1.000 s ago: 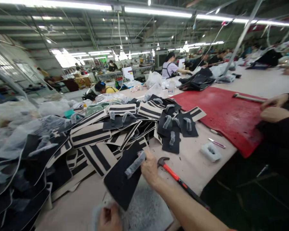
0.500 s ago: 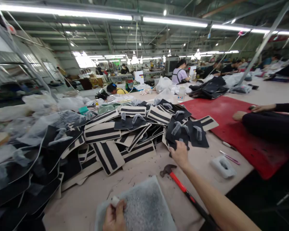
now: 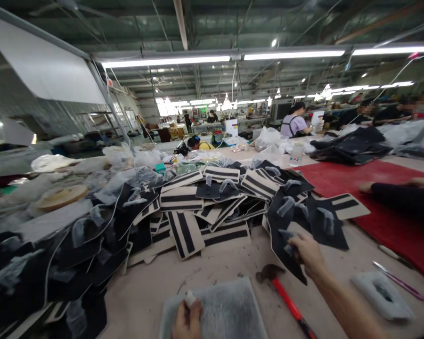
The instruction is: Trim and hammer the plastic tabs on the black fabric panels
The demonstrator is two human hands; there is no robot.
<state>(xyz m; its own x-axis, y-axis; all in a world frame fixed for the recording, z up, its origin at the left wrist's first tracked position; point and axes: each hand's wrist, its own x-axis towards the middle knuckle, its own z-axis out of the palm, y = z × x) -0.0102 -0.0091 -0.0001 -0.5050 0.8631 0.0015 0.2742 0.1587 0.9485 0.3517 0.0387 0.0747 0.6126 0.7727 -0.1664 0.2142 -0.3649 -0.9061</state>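
As right grip [image 3: 308, 253] clasps handle [image 3: 286, 233], panel [image 3: 280, 250] beneath, tilted

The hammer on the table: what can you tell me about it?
The hammer has a dark, metallic-looking head with a curved claw and a handle that is bright red near the head, then black with some red farther down. It lies on the pale table, just right of the grey slab, head pointing away from the wearer and handle slanting down to the right. The bottom of the picture cuts off its end. Neither the left hand nor the right hand touches it.
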